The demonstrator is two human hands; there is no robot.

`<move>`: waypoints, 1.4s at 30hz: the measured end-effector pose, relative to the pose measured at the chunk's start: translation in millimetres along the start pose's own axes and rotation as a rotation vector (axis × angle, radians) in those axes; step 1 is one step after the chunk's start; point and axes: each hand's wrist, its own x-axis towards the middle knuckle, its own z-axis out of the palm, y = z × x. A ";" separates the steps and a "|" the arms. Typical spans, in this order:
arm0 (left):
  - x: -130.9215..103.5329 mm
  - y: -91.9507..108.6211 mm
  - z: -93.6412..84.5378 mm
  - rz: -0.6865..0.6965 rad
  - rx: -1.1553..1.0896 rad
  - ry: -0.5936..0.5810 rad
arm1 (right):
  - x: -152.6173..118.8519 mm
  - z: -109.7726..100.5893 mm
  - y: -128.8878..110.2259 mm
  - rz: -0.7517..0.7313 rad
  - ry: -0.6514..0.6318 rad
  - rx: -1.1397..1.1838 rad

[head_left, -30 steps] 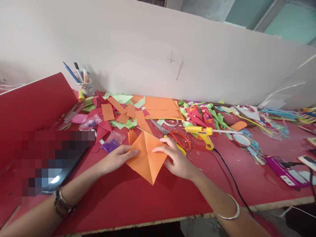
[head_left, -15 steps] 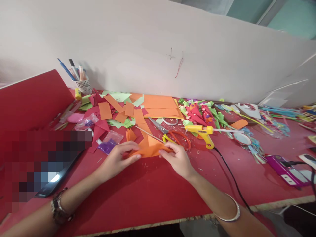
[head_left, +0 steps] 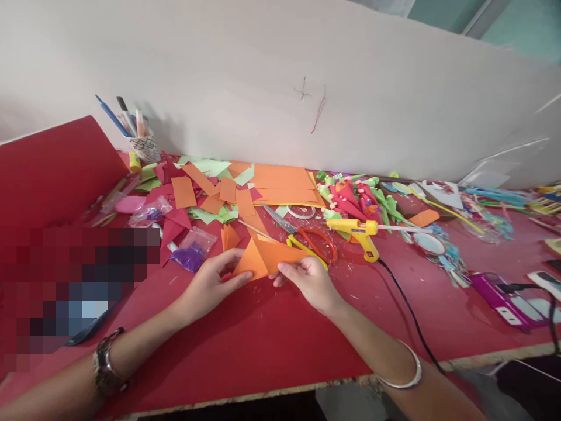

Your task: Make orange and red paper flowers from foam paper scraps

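Note:
Between my hands is a folded piece of orange paper (head_left: 269, 257), raised a little above the red table, with a crease running across it. My left hand (head_left: 219, 275) pinches its left end between thumb and fingers. The right end is gripped by my right hand (head_left: 309, 280), thumb on top. Just behind the paper lie orange-and-yellow-handled scissors (head_left: 312, 240) and a thin stick (head_left: 256, 229). A small folded orange piece (head_left: 229, 237) rests beyond my left hand. To the right is a yellow glue gun (head_left: 357, 234) with a clear glue stick in its back.
Loose paper pieces (head_left: 183, 193) and orange sheets (head_left: 284, 178) lie along the wall. Red and green paper cones (head_left: 350, 199) are piled behind the glue gun. Its black cord (head_left: 407, 316) runs off the front edge. A pen cup (head_left: 146, 149) and purple power strip (head_left: 499, 301) flank the table.
The orange paper has tilted up, so its folded face and crease now show. My right hand has turned, with its thumb now on top. My left hand keeps its hold.

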 end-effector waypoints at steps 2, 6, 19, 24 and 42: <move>-0.7 -0.8 2.1 0.000 -0.075 0.022 | -0.7 1.7 0.3 0.000 0.006 -0.025; 0.0 -0.9 3.7 0.008 -0.311 0.098 | 0.1 5.3 2.9 -0.001 0.095 0.070; -1.2 3.4 20.7 0.003 -0.145 0.128 | -3.3 18.3 12.7 -0.013 0.102 0.176; -3.0 -1.1 19.4 -0.018 -0.037 0.177 | -5.5 16.7 10.8 -0.078 0.071 0.008; -3.6 -2.0 22.5 0.014 -0.194 -0.020 | -6.9 17.3 13.2 -0.143 -0.157 0.016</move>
